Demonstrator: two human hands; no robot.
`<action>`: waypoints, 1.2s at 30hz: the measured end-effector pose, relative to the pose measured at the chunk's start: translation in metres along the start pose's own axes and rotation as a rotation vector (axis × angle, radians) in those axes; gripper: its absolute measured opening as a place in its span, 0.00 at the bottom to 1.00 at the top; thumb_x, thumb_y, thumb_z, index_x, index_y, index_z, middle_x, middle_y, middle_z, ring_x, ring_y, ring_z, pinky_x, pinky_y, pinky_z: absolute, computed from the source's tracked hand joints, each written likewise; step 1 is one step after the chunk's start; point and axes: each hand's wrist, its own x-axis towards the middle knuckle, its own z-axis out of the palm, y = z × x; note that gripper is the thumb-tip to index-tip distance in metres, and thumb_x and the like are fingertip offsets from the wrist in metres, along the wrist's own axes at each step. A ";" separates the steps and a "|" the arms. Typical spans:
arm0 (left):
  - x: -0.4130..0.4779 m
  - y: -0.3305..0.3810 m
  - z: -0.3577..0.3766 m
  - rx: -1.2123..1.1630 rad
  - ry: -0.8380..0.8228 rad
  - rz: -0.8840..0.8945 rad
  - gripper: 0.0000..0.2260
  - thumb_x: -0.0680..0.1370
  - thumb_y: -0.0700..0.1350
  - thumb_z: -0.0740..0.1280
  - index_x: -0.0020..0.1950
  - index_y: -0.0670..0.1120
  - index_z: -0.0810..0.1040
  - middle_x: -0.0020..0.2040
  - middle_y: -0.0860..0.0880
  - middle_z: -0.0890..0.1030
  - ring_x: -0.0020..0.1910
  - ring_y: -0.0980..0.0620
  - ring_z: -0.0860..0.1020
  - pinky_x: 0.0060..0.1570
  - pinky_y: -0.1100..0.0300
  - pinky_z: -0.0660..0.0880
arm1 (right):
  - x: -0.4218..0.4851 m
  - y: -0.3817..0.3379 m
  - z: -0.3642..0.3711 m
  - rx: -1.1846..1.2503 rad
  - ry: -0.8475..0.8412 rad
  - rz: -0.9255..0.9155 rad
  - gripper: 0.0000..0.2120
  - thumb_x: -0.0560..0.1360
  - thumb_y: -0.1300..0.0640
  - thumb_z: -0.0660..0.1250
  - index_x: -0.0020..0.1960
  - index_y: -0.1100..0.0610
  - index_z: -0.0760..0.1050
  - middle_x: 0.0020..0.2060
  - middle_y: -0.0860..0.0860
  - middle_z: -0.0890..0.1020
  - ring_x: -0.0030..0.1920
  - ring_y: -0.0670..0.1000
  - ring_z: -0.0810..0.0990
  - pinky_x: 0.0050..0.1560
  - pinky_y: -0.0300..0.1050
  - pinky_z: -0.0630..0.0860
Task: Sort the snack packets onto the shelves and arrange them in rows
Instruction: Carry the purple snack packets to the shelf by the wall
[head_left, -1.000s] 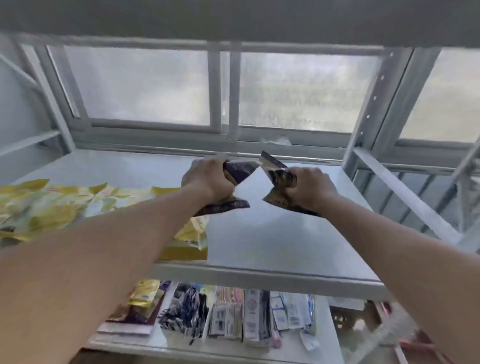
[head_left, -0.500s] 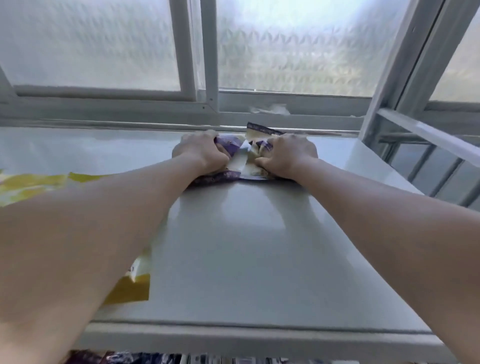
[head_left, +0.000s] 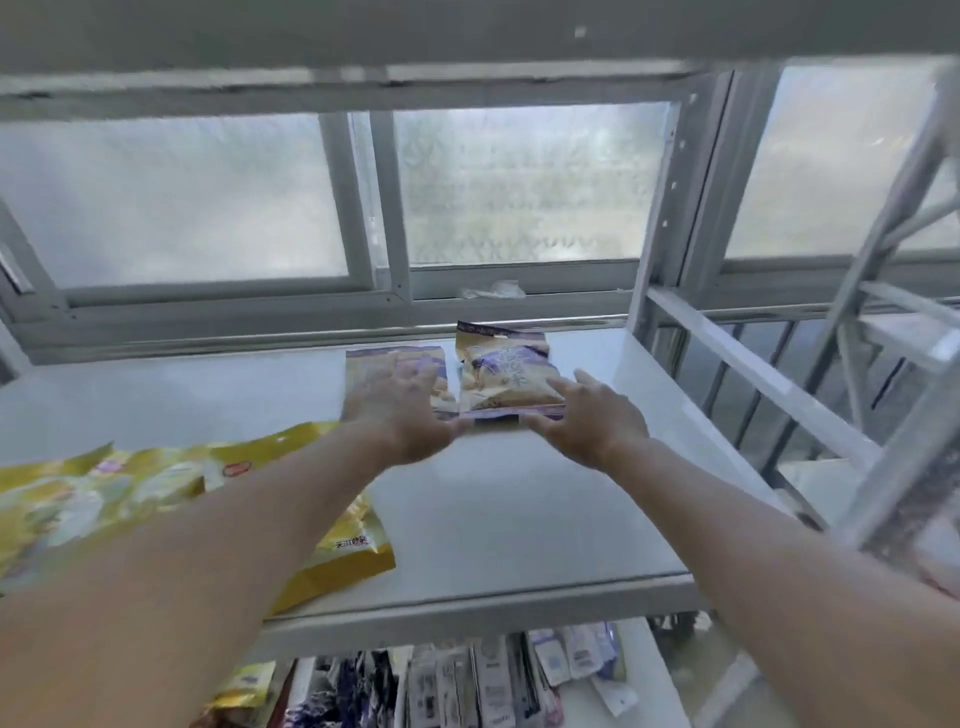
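Lying at the far left of the upper shelf (head_left: 519, 509), large yellow snack bags (head_left: 156, 483) overlap each other, their near corner reaching the shelf's front edge; the left forearm crosses over them and hides part of the lot. Left hand (head_left: 402, 415): palm down, fingers (head_left: 415, 376) spread and released, blurred, hovering over the near part of the left purple packet (head_left: 395, 364) and covering much of it. Whether it touches the packet cannot be told. Left purple packet lies flat near the back of the shelf, close to the window frame (head_left: 363, 306). Right purple packet (head_left: 506, 376) lies just beside it, edges nearly touching, face up, top seam toward the window. Right hand (head_left: 587, 421): fingers open, holding nothing, at the packet's near right corner; contact unclear. Small crumpled white scrap (head_left: 493, 290) sits on the window ledge behind the packets. Right of the shelf: grey upright post (head_left: 660, 249) with holes, and a diagonal brace (head_left: 753, 379). Lower shelf (head_left: 649, 696), seen under the front edge: upright rows of mixed packets (head_left: 467, 686), dark ones at left, pale ones centre to right.
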 end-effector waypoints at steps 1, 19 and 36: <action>-0.024 0.014 -0.005 -0.012 -0.029 0.032 0.37 0.71 0.71 0.59 0.76 0.55 0.59 0.77 0.51 0.61 0.75 0.47 0.59 0.70 0.48 0.60 | -0.033 0.007 -0.010 0.017 -0.029 0.010 0.36 0.72 0.30 0.59 0.75 0.44 0.59 0.76 0.50 0.59 0.70 0.57 0.67 0.63 0.53 0.69; -0.284 0.448 -0.109 -0.215 -0.388 0.835 0.41 0.71 0.70 0.62 0.79 0.56 0.53 0.79 0.53 0.54 0.76 0.49 0.58 0.72 0.53 0.60 | -0.533 0.305 -0.253 0.177 0.027 0.849 0.38 0.72 0.35 0.65 0.77 0.45 0.57 0.78 0.50 0.55 0.75 0.51 0.59 0.72 0.47 0.60; -0.324 0.860 -0.127 -0.146 -0.395 1.032 0.36 0.74 0.66 0.63 0.78 0.54 0.57 0.76 0.50 0.64 0.74 0.48 0.61 0.69 0.53 0.62 | -0.623 0.648 -0.372 0.159 0.019 0.975 0.39 0.69 0.32 0.64 0.76 0.43 0.58 0.77 0.47 0.57 0.75 0.52 0.60 0.70 0.52 0.65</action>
